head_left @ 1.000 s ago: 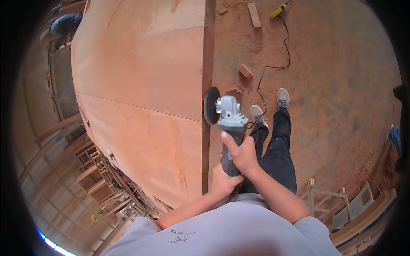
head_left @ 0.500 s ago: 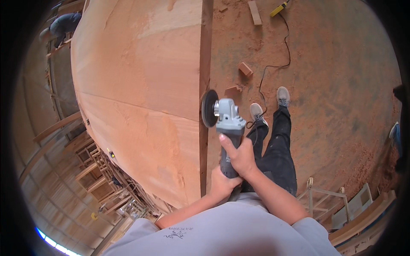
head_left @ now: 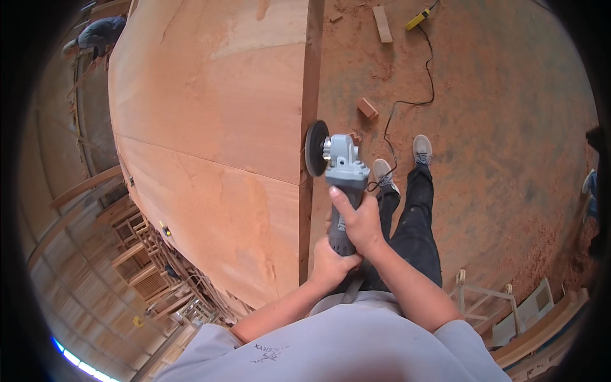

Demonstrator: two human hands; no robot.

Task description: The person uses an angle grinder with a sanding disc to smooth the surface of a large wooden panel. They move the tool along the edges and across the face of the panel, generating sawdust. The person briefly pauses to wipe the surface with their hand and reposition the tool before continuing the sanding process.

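Note:
Both my hands are closed on a grey angle grinder with a round black disc. My right hand wraps the upper part of the body, its thumb lying along the casing. Lower down, my left hand grips the rear end. The disc stands upright against the side edge of a large wooden slab; whether it touches I cannot tell. Sanding dust lies in patches on the slab's pale orange top, and a thin seam crosses it.
A black cord runs across the dusty floor from a yellow socket block near my shoes. Wood offcuts lie beyond. A wooden frame stands at lower right. Another person bends over at far left.
The grinder and both hands have moved a little away from me along the slab's edge. The grip is the same.

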